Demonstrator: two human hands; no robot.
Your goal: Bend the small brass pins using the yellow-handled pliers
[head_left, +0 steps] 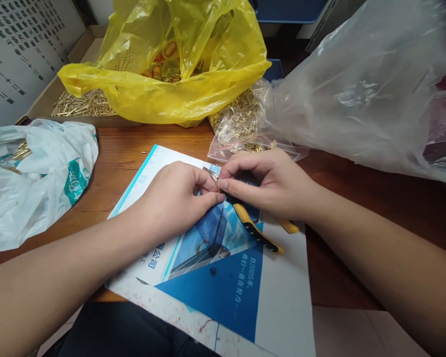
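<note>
My left hand and my right hand meet over a blue and white printed booklet. Thumb and forefinger are pinched on each hand, the tips nearly touching. Whatever sits between them is too small and hidden to name; a little brassy colour shows there. Below my fingers lie pliers with yellow and black handles. Their slim metal jaws poke out between my hands, pointing up and left. The pliers' joint is partly covered by my right hand, and I cannot tell whether either hand touches it.
A yellow plastic bag stands at the back, beside a cardboard box holding many small brass pins. A clear bag of brass pieces lies behind my right hand. A white bag with brass pins rests left on the wooden table.
</note>
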